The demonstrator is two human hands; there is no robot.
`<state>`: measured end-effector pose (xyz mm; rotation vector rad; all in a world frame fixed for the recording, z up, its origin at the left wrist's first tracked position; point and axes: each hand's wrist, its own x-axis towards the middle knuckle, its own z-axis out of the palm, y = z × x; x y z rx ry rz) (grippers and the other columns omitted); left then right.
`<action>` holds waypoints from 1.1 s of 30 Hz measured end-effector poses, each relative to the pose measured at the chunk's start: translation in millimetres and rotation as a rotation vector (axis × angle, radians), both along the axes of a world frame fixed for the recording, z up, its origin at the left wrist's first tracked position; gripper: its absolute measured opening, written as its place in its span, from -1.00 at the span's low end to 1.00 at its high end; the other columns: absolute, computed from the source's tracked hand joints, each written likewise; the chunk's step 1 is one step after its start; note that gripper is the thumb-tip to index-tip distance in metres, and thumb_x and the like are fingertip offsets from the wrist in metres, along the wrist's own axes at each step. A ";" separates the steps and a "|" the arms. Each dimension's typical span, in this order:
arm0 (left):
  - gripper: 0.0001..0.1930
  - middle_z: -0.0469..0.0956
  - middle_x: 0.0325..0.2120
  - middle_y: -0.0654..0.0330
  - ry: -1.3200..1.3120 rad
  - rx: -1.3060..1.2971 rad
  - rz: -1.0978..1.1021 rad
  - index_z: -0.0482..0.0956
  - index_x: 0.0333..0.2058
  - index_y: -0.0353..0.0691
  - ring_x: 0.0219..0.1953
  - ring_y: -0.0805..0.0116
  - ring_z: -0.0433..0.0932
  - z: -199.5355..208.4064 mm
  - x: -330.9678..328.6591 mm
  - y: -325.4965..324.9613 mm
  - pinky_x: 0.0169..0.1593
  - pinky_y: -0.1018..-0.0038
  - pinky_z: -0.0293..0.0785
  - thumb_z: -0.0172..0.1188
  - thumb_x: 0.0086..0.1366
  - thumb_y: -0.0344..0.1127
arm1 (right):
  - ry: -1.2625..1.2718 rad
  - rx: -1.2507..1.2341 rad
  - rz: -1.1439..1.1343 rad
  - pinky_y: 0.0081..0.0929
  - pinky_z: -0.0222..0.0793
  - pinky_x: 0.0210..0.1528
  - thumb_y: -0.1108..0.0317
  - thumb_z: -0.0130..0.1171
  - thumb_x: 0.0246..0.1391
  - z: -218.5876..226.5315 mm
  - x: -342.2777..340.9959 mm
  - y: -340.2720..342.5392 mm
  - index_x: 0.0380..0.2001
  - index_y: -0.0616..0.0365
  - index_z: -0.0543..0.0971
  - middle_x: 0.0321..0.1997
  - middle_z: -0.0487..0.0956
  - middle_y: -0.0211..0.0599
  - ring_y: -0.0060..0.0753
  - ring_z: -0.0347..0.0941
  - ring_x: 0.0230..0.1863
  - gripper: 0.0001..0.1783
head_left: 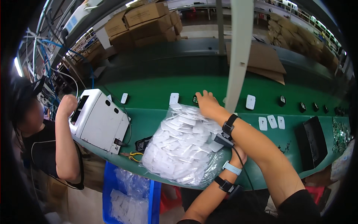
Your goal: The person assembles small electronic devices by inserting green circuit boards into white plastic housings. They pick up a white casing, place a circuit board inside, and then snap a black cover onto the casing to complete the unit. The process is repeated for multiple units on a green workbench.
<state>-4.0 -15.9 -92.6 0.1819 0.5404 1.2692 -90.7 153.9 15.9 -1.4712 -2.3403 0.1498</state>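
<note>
My right hand reaches across the green bench to a small black part with a circuit board, its fingers closed around it. My left hand is under my right forearm; its fingers are mostly hidden, so what it holds does not show. Beside both hands lies a large clear plastic bag full of white plastic covers. One white cover sits at the bag's right edge, close to my left hand. Another white cover lies just beyond the bag.
White covers and small black parts are spread to the right, near a black box. A pale post rises beyond my right hand. Left are a white machine, pliers, a blue bin and a co-worker.
</note>
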 end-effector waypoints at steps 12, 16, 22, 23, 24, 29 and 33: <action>-0.83 0.57 -0.17 0.22 -0.093 0.193 0.179 0.46 -0.09 -0.24 -0.10 0.42 0.56 -5.4 -3.4 2.8 -0.07 0.48 0.51 0.04 0.49 -0.29 | 0.374 0.051 0.332 -0.19 0.46 0.08 0.32 0.23 0.04 104.8 12.0 -68.9 0.29 0.44 0.24 0.06 0.49 0.25 0.19 0.52 0.01 -0.22; -0.85 0.59 -0.31 0.15 0.367 0.272 0.148 0.49 -0.13 -0.30 -0.34 0.42 0.58 69.2 -12.6 1.9 -0.28 0.53 0.49 0.08 0.44 -0.35 | 0.945 -0.403 0.418 -0.39 0.49 0.00 0.47 0.33 -0.06 139.0 127.4 -123.6 0.07 0.43 0.44 -0.09 0.57 -0.08 -0.29 0.58 -0.09 -0.42; -0.73 0.59 -0.24 0.11 0.338 0.260 -0.035 0.42 0.08 -0.38 -0.29 0.39 0.57 81.6 -11.7 0.0 -0.23 0.49 0.46 -0.04 0.46 -0.45 | 1.608 -0.669 0.182 -0.58 0.38 -0.63 0.64 0.23 -0.08 67.8 246.8 -156.4 0.08 0.17 0.27 -0.16 0.53 -0.16 -0.34 0.57 -0.36 -0.38; -0.72 0.59 -0.22 0.11 0.329 0.251 -0.052 0.42 0.08 -0.38 -0.29 0.39 0.57 83.0 -12.1 -0.6 -0.22 0.48 0.47 -0.04 0.46 -0.45 | 1.622 -0.687 0.137 -0.59 0.35 -0.63 0.63 0.23 -0.06 52.3 258.7 -156.9 0.12 0.15 0.26 -0.16 0.52 -0.17 -0.36 0.56 -0.37 -0.36; -0.72 0.59 -0.21 0.11 0.319 0.241 -0.071 0.42 0.09 -0.37 -0.28 0.38 0.57 85.0 -10.9 -0.5 -0.21 0.48 0.47 -0.03 0.46 -0.45 | 1.634 -0.702 0.090 -0.61 0.32 -0.63 0.63 0.23 -0.05 41.6 268.1 -158.9 0.15 0.13 0.26 -0.15 0.51 -0.18 -0.38 0.55 -0.37 -0.34; -0.64 0.56 -0.07 0.07 0.209 0.219 -0.136 0.38 0.14 -0.35 -0.14 0.22 0.57 84.1 -16.3 1.6 -0.06 0.32 0.48 -0.06 0.49 -0.27 | 1.656 -0.783 0.025 -0.59 0.28 -0.48 0.50 0.09 0.21 13.1 277.3 -164.8 0.31 0.06 0.25 -0.10 0.49 -0.21 -0.44 0.46 -0.33 -0.39; -0.58 0.52 0.01 0.02 0.115 0.128 -0.146 0.33 0.20 -0.34 -0.03 0.11 0.53 83.4 -21.1 3.2 0.07 0.23 0.43 -0.09 0.51 -0.22 | 1.878 -0.882 0.100 -0.44 0.41 -0.29 0.31 -0.26 0.42 7.0 278.9 -167.7 0.29 0.09 0.33 -0.04 0.47 -0.19 -0.37 0.47 -0.20 -0.55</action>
